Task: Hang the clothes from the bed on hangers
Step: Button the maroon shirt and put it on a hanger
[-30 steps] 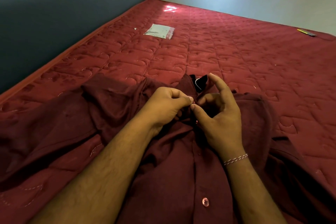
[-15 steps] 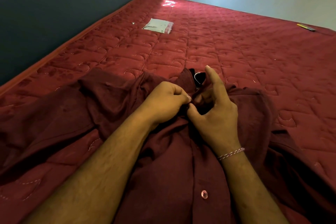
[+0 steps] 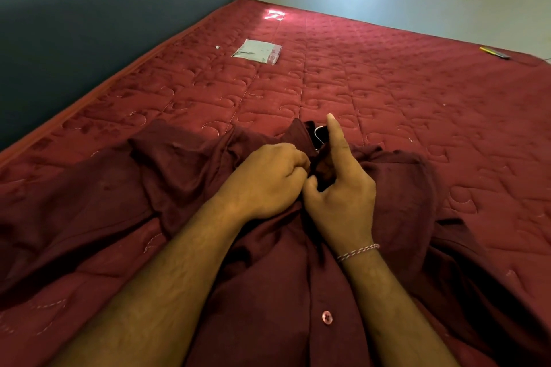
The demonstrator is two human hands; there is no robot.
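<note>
Since a second ago I see both hands closer together at the collar, right index raised straighter. Maroon shirt [image 3: 268,292] lies spread on the bed [image 3: 417,116], hanger [image 3: 320,134] peeking at the neck. Left hand [image 3: 268,182] fingers curled, pinching the placket; right hand [image 3: 340,197] thumb pinching fabric, index straight. Plastic pouch [image 3: 258,51] far up, well apart.

No readable text; print on plastic packet [image 3: 258,51] lying on mattress [image 3: 387,104] illegible.

We see a matt woven cloth shirt [image 3: 268,292] on the quilted, faintly sheeny mattress [image 3: 387,92]; beyond the shirt, a glossy plastic pouch [image 3: 258,51].
</note>
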